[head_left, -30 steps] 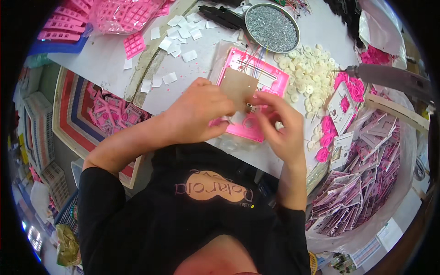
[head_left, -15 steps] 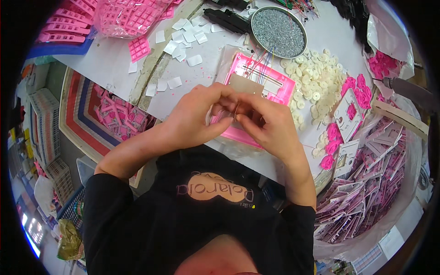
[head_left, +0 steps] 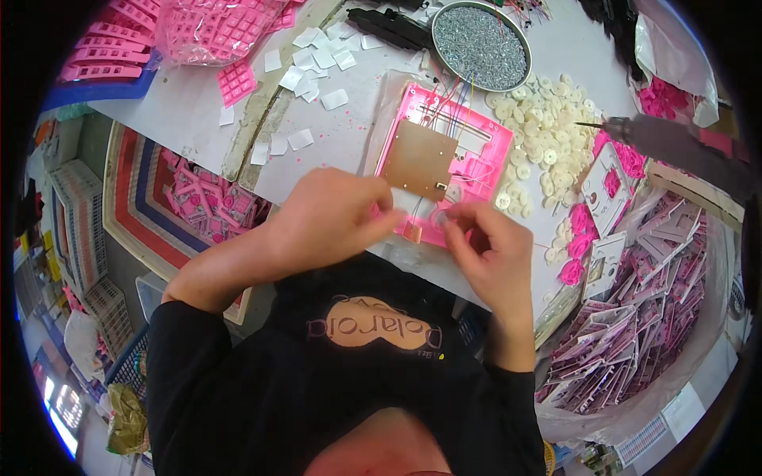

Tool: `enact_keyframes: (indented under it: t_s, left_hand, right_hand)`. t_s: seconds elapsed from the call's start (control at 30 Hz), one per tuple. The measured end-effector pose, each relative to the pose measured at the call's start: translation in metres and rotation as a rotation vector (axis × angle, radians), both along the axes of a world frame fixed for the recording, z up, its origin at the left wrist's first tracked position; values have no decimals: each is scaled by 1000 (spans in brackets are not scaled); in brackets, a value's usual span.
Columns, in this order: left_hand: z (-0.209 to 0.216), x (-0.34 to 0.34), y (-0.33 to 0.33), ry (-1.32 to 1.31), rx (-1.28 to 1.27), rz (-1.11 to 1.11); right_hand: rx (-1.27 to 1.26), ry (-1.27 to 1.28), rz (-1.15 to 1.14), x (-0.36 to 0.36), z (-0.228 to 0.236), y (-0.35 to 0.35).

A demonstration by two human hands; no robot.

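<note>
A pink plastic casing (head_left: 496, 151) lies open side up on the table, with a flat brown circuit board (head_left: 419, 159) and thin coloured wires (head_left: 452, 107) in it. At the casing's near left edge is my left hand (head_left: 329, 218), fingers curled and thumb against the forefinger; what it holds, if anything, I cannot make out. My right hand (head_left: 492, 246) pinches a small pale round piece (head_left: 440, 217) between thumb and forefinger over the near edge. Between the hands, a small copper-coloured piece (head_left: 413, 232) sits at the casing's near edge.
Beyond the casing stands a round tray of screws (head_left: 480, 47). White plastic discs (head_left: 548, 135) are heaped to its right, under an electric screwdriver (head_left: 667, 139). White square pieces (head_left: 317, 59) lie at the back left. Bags of pink-and-white panels (head_left: 635, 333) fill the right side.
My hands have moved apart and nearer to me, uncovering the circuit board. The screwdriver at the right has swung further into view, toward the discs.
</note>
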State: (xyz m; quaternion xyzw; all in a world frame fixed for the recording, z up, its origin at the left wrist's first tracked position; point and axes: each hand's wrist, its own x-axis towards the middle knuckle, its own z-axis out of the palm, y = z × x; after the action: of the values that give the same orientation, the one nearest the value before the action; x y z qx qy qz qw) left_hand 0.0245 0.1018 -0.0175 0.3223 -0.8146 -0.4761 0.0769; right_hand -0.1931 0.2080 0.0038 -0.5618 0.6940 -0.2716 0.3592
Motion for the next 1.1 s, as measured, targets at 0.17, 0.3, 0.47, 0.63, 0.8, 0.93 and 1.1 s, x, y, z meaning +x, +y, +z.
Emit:
enact_keyframes:
  t_s: [0.17, 0.3, 0.47, 0.63, 0.8, 0.93, 1.1]
  left_hand:
    - [-1, -19, 10, -45, -216, -116]
    - [3, -18, 6, 72, 124, 104]
    - [-6, -7, 5, 215, 695, 220]
    - [-4, -4, -1, 148, 751, 174]
    - [-7, -4, 1, 156, 760, 116]
    - [2, -7, -5, 92, 811, 117]
    - [-4, -8, -1, 121, 717, 115]
  right_hand:
    - [-18, -19, 42, 12, -6, 6]
    - [107, -353, -48, 19, -9, -3]
    - [215, -768, -137, 13, -22, -12]
    - [227, -684, -72, 13, -23, -16]
    - [226, -778, -101, 11, -24, -17]
    - [270, -734, -130, 12, -17, -21]
    - [250, -695, -139, 16, -18, -19]
